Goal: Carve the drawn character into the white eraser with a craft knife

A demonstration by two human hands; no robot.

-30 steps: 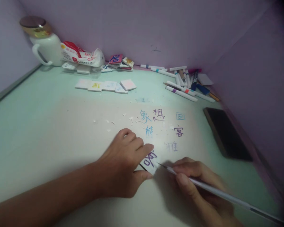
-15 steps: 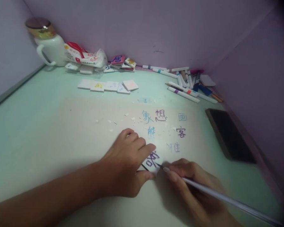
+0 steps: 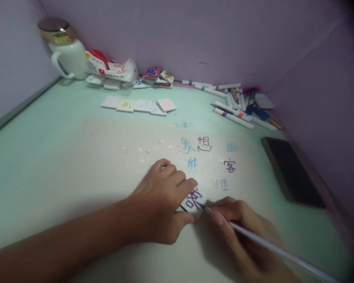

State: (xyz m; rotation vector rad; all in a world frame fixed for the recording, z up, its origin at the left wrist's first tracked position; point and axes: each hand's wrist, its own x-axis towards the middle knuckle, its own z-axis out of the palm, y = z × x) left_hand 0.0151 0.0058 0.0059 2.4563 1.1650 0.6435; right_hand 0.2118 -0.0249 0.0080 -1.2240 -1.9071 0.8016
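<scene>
One tool (image 3: 271, 245) advanced, one tile (image 3: 190, 203), two hands (image 3: 162, 204)

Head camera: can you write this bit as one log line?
left hand: holds white tile | right hand: grips thin pointed tool | tip: at purple character

Desk (image 3: 32, 165): pale mint green, beige centre. Held tile (image 3: 194, 200): white, purple character. Pen-shaped tool (image 3: 259, 238): silvery-white shaft, dark tip. Mug (image 3: 73, 59), far left corner: white; lid (image 3: 57, 34) brown, gold. Markers (image 3: 237, 119), far right corner: white, purple, blue, orange bands. Phone (image 3: 293, 171), right edge: black.
</scene>
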